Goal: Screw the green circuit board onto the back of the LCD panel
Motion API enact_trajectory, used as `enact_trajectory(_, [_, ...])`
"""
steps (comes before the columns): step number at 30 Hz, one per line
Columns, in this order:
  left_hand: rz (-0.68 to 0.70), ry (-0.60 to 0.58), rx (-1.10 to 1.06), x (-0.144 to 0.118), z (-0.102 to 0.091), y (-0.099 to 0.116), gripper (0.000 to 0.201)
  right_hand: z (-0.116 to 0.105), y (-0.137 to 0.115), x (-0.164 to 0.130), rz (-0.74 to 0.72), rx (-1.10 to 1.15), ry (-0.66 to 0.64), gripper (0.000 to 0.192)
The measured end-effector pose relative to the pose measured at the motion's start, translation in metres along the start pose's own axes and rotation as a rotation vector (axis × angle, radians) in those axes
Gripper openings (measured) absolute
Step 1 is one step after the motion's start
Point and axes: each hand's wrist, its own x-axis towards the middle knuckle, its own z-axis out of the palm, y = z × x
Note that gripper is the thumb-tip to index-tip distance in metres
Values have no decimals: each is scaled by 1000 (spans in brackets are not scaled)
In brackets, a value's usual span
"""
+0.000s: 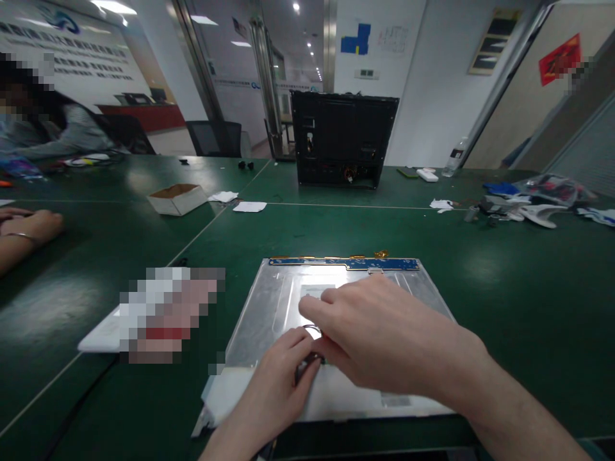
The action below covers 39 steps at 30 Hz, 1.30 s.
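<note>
A flat metal display panel (250,320) lies on the green table right in front of me, with a blue circuit strip (331,263) along its far edge. Above the panel's near half, my left hand (281,374) has its thumb and fingers pinched on a thin dark cable (312,328), which makes a small loop. My right hand (365,326) reaches across from the right, its fingers closed at the same cable and touching the left fingertips. Much of the cable is hidden by the fingers. White film or tape (230,390) covers the panel's near strip.
A large black frame (346,137) stands upright at the back. To the left are a white-and-pink blurred item (100,333), an open cardboard box (177,200) and another person's hands (36,227). Bags and scraps (542,195) lie at the far right, near a bottle (454,159).
</note>
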Motion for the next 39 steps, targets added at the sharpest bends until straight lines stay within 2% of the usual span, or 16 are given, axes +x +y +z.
enact_trajectory(5, [9,-1,-4,0,1,-3,16,1,0,0,8,-11,6,4])
enact_trajectory(12, [-33,-35,-25,-2,1,-3,21,-5,-1,-1,-60,55,-91,14])
enact_trajectory(19, [-14,-26,-11,-1,1,-3,18,3,1,-1,-3,-3,-11,4])
enact_trajectory(30, [-23,-76,-39,-1,0,-3,18,-1,5,-5,-49,77,-21,9])
enact_trajectory(39, [-14,-51,-34,-2,2,-5,16,4,7,0,25,0,-15,5])
